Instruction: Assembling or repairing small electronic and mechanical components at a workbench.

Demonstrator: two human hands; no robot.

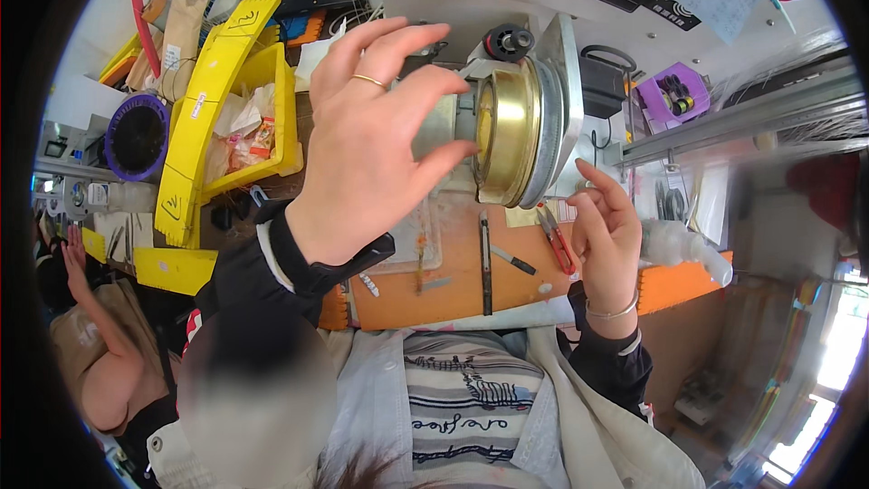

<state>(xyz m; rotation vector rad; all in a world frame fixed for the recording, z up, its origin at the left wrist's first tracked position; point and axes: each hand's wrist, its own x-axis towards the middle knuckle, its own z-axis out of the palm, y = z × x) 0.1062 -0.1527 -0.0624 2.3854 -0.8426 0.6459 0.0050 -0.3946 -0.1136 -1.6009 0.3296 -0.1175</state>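
An orange-topped desk point(525, 294) spreads before the person. At its left sits a yellow bin point(291, 118) holding packets. Towards the back centre, a brass-coloured drum point(518, 136) stands on edge beside a grey metal plate point(568, 81). The left hand point(362, 136) is spread, thumb and forefinger apart, beside the drum's left face; contact is unclear. The smaller-looking right hand point(611, 240) curls near its lower right; whether it pinches anything cannot be told. Good handling likely means light fingertips, clear of the open red-handled snips point(558, 243).
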